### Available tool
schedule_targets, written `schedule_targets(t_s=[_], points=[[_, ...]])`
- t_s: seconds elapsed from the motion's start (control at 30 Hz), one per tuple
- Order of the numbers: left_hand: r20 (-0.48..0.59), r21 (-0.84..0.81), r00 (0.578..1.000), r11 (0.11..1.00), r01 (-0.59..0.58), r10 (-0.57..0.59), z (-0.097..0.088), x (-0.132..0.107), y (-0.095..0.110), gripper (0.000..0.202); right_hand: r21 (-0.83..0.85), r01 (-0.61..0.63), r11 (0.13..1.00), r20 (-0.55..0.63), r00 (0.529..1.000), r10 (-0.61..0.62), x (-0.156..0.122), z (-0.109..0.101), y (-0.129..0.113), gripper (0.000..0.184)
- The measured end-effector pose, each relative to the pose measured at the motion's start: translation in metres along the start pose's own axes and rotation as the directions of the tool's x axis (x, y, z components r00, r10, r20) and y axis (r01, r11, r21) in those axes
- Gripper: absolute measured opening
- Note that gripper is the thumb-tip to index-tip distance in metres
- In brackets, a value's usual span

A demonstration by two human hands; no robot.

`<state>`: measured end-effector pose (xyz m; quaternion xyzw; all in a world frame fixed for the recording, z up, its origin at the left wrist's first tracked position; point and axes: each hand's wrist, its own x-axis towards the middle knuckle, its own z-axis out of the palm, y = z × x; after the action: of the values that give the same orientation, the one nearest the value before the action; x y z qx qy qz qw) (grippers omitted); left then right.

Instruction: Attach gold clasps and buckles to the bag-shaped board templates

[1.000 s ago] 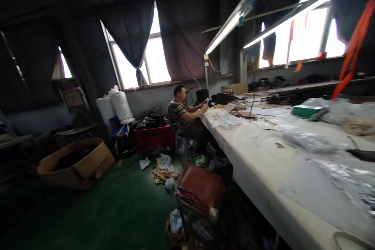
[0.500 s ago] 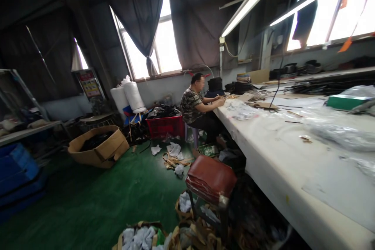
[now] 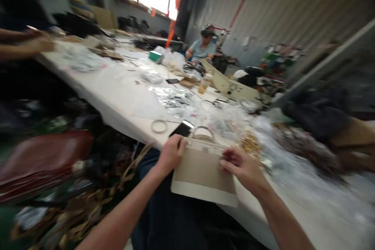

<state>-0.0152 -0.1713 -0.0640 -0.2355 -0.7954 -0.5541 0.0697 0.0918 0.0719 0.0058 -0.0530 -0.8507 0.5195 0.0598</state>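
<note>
A small dark mark (image 3: pixel 205 149) near the top of the panel (image 3: pixel 202 168) in front of me was too blurred to read, and any print on the green box (image 3: pixel 154 55) farther up the table (image 3: pixel 123 97) was too small to make out. The panel was flat and four-sided, with a taupe middle and paler cream strips along its top and bottom. I had it tilted at the near edge of the table, its lower part above my dark trousers (image 3: pixel 159 203). My left hand (image 3: pixel 172 152) gripped its upper left corner, thumb toward the top edge; my right hand (image 3: pixel 244 168) was at the upper right edge, fingers partly curled, though I cannot tell whether they gripped it. A curved band (image 3: pixel 204 127) arched just past the top edge; whether it was joined to the panel I cannot tell. Near my left hand lay a phone (image 3: pixel 182 128) and, beside it, a pale ring (image 3: pixel 159 131). Gold-coloured pieces (image 3: pixel 250 142) sat beyond my right hand. Across the table sat a person in a light blue shirt (image 3: pixel 203 50).
</note>
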Motion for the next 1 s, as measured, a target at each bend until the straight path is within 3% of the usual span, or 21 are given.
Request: schedule_targets(t_s=[0.03,0.1,0.23,0.33,0.57,0.7,0.83,0.93,1.0], points=[[-0.005,0.008,1.0,1.0,-0.009,0.009,0.007,0.004,-0.003,0.029,0.012,-0.033,0.999,-0.01,0.999,0.033,-0.014,-0.017,0.001,0.045],[-0.003,0.038,1.0,0.999,-0.026,0.026,0.01,0.011,-0.014,0.03,0.064,-0.061,0.996,-0.003,0.998,0.061,-0.024,-0.031,0.001,0.047],[0.009,0.068,0.999,0.997,-0.046,0.046,0.002,0.015,-0.02,0.033,0.102,-0.066,0.993,-0.006,0.998,0.066,-0.013,-0.024,-0.001,0.044],[0.011,0.087,0.999,0.995,-0.047,0.046,0.001,0.012,-0.014,0.034,0.148,-0.105,0.983,0.003,0.994,0.105,-0.012,-0.019,-0.002,0.052],[0.032,0.089,0.999,0.996,-0.015,0.012,0.002,0.014,-0.012,0.036,0.094,-0.111,0.989,-0.133,0.983,0.123,-0.015,-0.026,0.002,0.048],[0.067,0.074,0.997,0.996,0.042,-0.047,-0.004,0.019,-0.011,0.038,-0.053,-0.032,0.998,-0.173,0.985,0.022,-0.013,-0.022,-0.003,0.037],[0.204,-0.065,0.971,0.988,0.143,-0.127,-0.015,0.032,-0.012,0.043,-0.125,0.118,0.985,-0.174,0.975,-0.139,-0.005,-0.003,-0.019,0.045],[0.262,-0.127,0.95,0.97,0.208,-0.17,-0.021,0.039,-0.011,0.047,-0.276,0.248,0.929,-0.117,0.95,-0.288,0.006,0.016,-0.031,0.019],[0.27,-0.111,0.943,0.966,0.234,-0.197,-0.022,0.042,-0.01,0.049,-0.365,0.337,0.868,-0.052,0.924,-0.38,0.015,0.027,-0.037,0.022]])
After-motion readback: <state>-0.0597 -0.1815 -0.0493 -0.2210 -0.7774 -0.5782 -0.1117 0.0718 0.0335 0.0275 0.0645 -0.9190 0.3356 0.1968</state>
